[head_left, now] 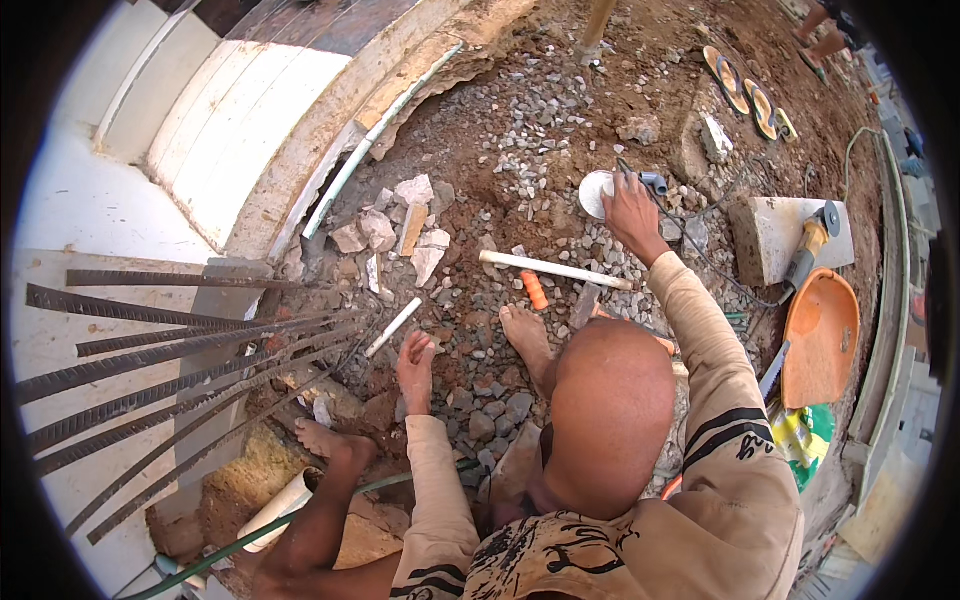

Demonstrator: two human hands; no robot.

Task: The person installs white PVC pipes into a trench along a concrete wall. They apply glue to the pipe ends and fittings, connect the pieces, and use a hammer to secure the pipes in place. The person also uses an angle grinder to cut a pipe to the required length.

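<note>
My right hand (630, 215) reaches out at the upper centre, fingers bent over a white round object (595, 195); what exactly it is, I cannot make out. A small grey fitting (655, 183) and a dark cable (725, 275) are beside it. My left hand (415, 372) is loosely curled and empty above the rubble, near a short white pipe (393, 328). Between my hands lie a longer white pipe (555, 268) and an orange ribbed object (533, 290).
Rebar (160, 350) juts across the left. At the right are a power tool (805, 255) on a block (770, 235), an orange basin (820, 340) and a saw (775, 370). Sandals (730, 80) lie behind; another person's legs (830, 40) show top right. A pipe (380, 130) edges the step.
</note>
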